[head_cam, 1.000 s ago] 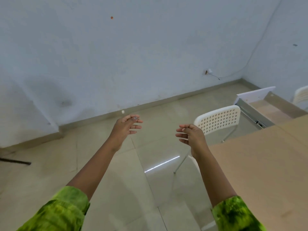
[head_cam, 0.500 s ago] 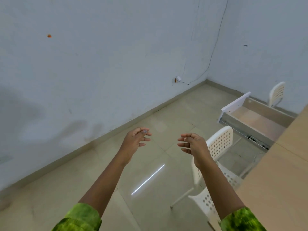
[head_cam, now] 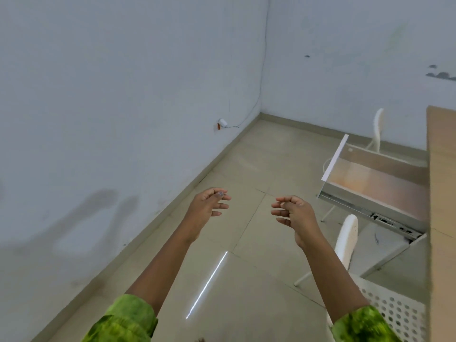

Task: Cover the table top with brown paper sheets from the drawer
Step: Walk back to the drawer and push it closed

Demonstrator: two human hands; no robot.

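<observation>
Soft, even, cool-toned light fills the room, leaving the pale blue painted walls [head_cam: 123, 82] flat and nearly shadowless. A thin bright streak of glare [head_cam: 207, 285] (likely a ceiling tube's reflection) cuts across the glossy beige floor tiles [head_cam: 246, 156]. Wide-angle bending curves the edges; the green patterned sleeves [head_cam: 125, 319] look smeared.

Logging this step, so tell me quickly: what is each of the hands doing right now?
Left hand: open, fingers loosely curled, holding nothing.
Right hand: open, fingers loosely curled, holding nothing.

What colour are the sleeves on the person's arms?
Mottled bright green, a tie-dye-like pattern; the sleeves show best in the head view.
</observation>
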